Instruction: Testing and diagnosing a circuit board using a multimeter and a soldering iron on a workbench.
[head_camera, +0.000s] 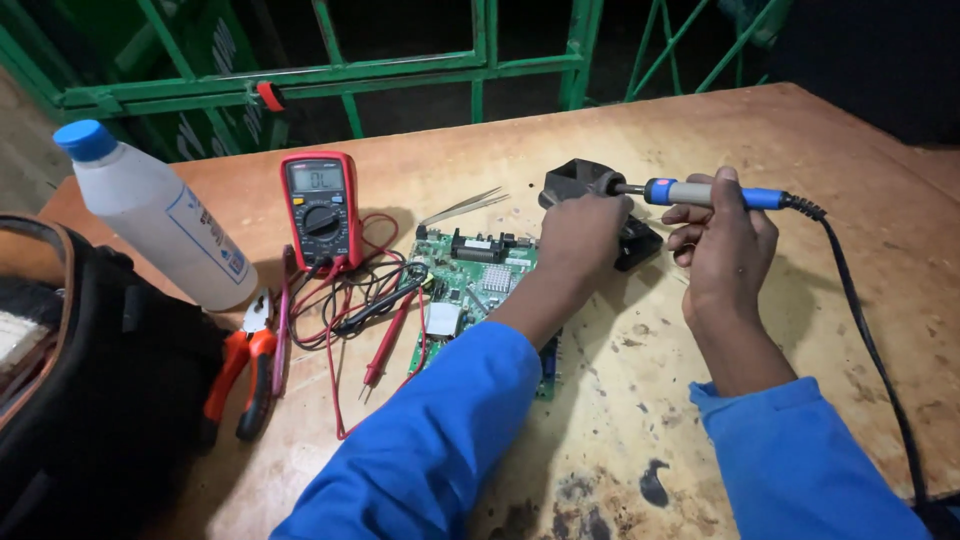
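My right hand (722, 240) grips a soldering iron (700, 194) with a blue and grey handle, held level with its tip pointing left into a black iron stand (585, 182). My left hand (582, 238) rests on the near side of that stand, fingers curled around it; what the fingers grip is partly hidden. A green circuit board (470, 285) lies flat just left of my left hand, partly under my blue-sleeved forearm. The iron's black cord (865, 330) runs off to the right and down.
A red multimeter (321, 208) with red and black probe leads (375, 320) lies left of the board. Metal tweezers (462, 207), orange-handled pliers (245, 365), a white plastic bottle (160, 220) and a dark bag (80, 400) sit nearby. A green metal railing (350, 75) borders the wooden table (800, 130).
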